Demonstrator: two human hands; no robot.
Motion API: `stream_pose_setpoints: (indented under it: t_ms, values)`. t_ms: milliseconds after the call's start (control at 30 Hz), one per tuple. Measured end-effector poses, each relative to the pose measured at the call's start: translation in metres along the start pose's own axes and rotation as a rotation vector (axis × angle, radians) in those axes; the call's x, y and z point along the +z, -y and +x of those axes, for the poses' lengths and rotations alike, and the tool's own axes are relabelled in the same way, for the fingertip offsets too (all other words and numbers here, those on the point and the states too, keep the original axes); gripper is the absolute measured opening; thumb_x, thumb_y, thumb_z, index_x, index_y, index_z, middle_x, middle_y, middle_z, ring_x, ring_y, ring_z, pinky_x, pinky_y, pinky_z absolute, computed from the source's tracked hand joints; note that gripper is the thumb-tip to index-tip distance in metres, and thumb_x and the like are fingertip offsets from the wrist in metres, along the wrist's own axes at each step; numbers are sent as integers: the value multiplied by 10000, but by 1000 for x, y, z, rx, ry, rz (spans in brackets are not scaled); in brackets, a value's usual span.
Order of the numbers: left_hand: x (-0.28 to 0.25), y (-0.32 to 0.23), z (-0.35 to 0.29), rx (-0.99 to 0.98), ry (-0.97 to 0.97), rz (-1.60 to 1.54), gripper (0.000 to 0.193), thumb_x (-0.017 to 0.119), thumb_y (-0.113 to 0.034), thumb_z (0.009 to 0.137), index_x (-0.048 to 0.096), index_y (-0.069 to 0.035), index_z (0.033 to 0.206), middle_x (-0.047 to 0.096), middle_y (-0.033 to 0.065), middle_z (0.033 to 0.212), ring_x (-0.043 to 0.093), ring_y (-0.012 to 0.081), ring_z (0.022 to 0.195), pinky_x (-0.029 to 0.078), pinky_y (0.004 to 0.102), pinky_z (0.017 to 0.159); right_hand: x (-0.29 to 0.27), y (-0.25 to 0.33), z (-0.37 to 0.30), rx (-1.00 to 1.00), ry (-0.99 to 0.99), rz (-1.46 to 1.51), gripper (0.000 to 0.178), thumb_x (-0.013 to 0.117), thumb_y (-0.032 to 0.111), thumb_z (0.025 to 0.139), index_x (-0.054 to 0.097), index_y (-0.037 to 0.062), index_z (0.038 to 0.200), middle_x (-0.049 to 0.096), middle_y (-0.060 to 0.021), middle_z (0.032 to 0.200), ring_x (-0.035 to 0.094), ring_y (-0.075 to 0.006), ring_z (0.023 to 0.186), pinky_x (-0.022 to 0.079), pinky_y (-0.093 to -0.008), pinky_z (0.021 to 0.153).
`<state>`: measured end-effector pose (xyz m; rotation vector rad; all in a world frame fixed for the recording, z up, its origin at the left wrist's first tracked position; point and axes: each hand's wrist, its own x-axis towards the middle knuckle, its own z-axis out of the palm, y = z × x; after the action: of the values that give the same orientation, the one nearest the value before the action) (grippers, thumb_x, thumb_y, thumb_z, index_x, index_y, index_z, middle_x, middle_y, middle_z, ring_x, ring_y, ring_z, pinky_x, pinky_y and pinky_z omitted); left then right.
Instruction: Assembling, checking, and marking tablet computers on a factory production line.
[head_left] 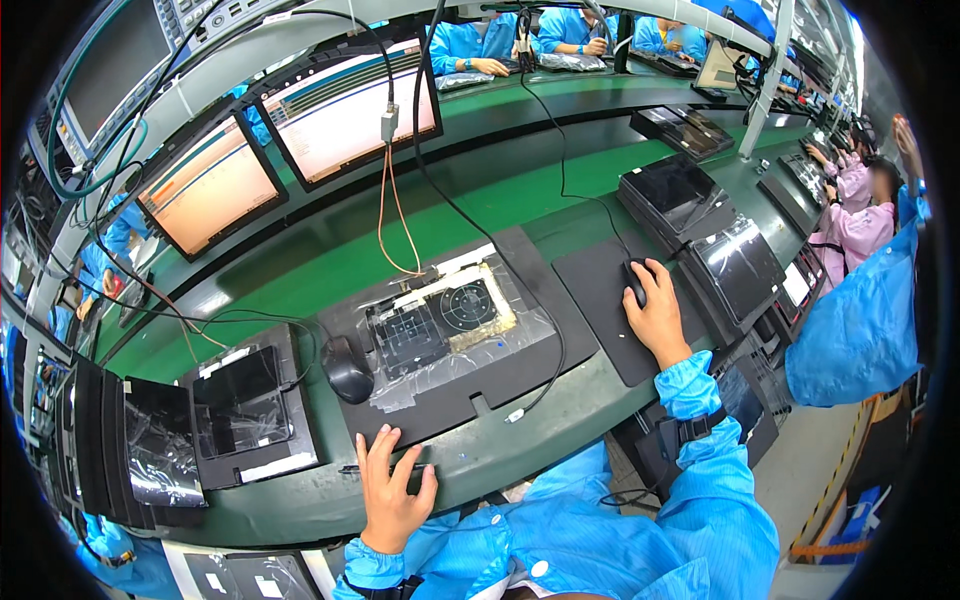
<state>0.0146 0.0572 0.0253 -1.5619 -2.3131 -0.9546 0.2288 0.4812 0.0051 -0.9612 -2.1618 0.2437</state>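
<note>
Cupping the mouse under curled fingers, our right hand rests on the dark pad, just right of the black board with its taped panel. We hold our left hand with fingers spread wide at the front edge of the table, by a thin dark object we cannot make out, while a second mouse sits near the board's left end.

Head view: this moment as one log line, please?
right hand: on corded mouse | left hand: at green bench edge | second mouse: untouched
</note>
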Motion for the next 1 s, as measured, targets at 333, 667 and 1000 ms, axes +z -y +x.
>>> stream_pose_setpoints:
  t_ms: [333, 667, 1000]
  values:
    - [-2, -2, 1, -32, 28, 52, 313, 705, -16, 799, 673, 1, 1110, 528, 227, 1417, 474, 434, 1380, 241, 654, 1204, 6, 4, 7, -36, -47, 11, 455, 707, 228, 882, 635, 70, 1303, 533, -243, 1400, 523, -428, 1311, 460, -461, 1090]
    - [4, -1, 3, 4, 28, 27, 323, 697, 4, 796, 657, 2, 1117, 523, 235, 1415, 490, 454, 1361, 261, 685, 1186, -99, -78, 12, 309, 128, -815, 715, 745, 409, 864, 523, -11, 1399, 529, -236, 1426, 464, -415, 1373, 394, -553, 1083]
    - [-14, -10, -1, 190, 11, -96, 287, 687, 8, 794, 670, -17, 1079, 586, 209, 1338, 554, 434, 1297, 351, 650, 1145, -128, -62, 14, -217, -279, -691, 294, 697, 109, 846, 684, 66, 1137, 718, -119, 975, 688, -342, 893, 541, -440, 803]
